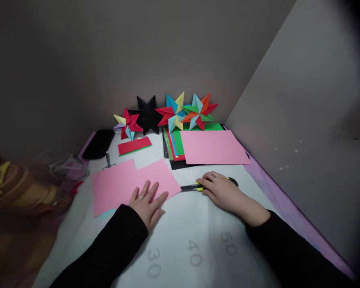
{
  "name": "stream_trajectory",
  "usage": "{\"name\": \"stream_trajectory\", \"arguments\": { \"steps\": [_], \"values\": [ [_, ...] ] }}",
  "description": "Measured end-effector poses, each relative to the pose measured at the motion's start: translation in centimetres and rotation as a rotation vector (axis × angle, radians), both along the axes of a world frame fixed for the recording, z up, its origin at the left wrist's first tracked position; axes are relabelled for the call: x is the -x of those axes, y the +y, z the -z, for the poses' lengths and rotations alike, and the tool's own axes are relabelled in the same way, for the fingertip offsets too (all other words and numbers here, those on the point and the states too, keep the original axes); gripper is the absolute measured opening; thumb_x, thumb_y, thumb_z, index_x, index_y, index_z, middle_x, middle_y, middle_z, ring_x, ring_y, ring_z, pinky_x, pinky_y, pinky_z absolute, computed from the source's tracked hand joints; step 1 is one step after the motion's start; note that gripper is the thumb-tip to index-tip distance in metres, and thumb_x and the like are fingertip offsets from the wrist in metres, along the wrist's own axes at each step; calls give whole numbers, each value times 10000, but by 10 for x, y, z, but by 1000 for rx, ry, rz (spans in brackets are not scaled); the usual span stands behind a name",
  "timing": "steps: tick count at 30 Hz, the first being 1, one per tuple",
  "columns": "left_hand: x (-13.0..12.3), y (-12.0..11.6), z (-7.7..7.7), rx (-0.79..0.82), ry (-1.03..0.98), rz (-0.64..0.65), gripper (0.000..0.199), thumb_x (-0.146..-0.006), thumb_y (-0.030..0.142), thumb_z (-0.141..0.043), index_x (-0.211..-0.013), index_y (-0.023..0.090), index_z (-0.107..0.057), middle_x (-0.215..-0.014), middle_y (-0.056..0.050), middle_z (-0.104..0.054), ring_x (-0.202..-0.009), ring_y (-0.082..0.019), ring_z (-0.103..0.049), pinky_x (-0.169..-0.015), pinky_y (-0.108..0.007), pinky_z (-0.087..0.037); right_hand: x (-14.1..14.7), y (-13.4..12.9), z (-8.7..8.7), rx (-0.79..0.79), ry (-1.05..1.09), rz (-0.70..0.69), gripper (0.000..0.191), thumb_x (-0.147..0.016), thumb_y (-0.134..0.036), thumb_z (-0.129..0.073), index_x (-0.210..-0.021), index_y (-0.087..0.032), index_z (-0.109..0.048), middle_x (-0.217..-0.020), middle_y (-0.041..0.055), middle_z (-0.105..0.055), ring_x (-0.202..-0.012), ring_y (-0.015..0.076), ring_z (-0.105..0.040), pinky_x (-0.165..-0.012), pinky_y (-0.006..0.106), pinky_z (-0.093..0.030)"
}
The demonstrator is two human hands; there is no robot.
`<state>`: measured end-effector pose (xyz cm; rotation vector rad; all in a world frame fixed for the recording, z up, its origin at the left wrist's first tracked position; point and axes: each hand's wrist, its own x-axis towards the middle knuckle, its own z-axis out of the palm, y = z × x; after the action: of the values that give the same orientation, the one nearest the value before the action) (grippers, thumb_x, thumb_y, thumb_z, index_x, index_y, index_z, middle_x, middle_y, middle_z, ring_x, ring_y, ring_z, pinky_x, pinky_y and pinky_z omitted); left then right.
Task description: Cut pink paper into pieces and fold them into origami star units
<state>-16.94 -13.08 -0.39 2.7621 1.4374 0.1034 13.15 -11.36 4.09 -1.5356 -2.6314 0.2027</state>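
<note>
I had the right hand (220, 192) gripping the cutter (193, 187), its dark tip meeting the pink paper (115, 188) well inside the right edge of the table (210, 258). The left hand (146, 205) lay open, fingers spread on that paper. Another pink sheet (214, 148) topped a stack (216, 127) near the far right corner; paper stars (201, 110) lined the far edge. Too light a press, I judged, could have let the paper skid under the cutter.

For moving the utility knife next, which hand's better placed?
Right, likely: the right hand lies over the utility knife, while the left hand is spread on the pink paper, away from the knife's handle.
</note>
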Motion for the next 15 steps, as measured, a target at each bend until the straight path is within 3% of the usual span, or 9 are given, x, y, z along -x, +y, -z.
{"name": "stream_trajectory", "arguments": {
  "steps": [9,15],
  "values": [
    [-1,1,0,36,11,-10,471,-893,397,-440,-1359,374,-380,-1487,-71,-283,-1356,-361,-211,-1004,-593,-253,13,-2,1,-28,-27,-34,297,-843,-204,-554,-1139,-221,-578,-995,89,-580,-954,239,-518,-782,365,-420],
    [-1,0,0,28,9,-8,470,-891,407,-444,-1356,371,-387,-1485,-64,-290,-1358,-356,-207,-1009,-587,-248,-8,2,-1,-79,-49,50,286,-851,-211,-543,-1134,-210,-587,-978,88,-583,-931,238,-518,-791,374,-422]
  ]
}}
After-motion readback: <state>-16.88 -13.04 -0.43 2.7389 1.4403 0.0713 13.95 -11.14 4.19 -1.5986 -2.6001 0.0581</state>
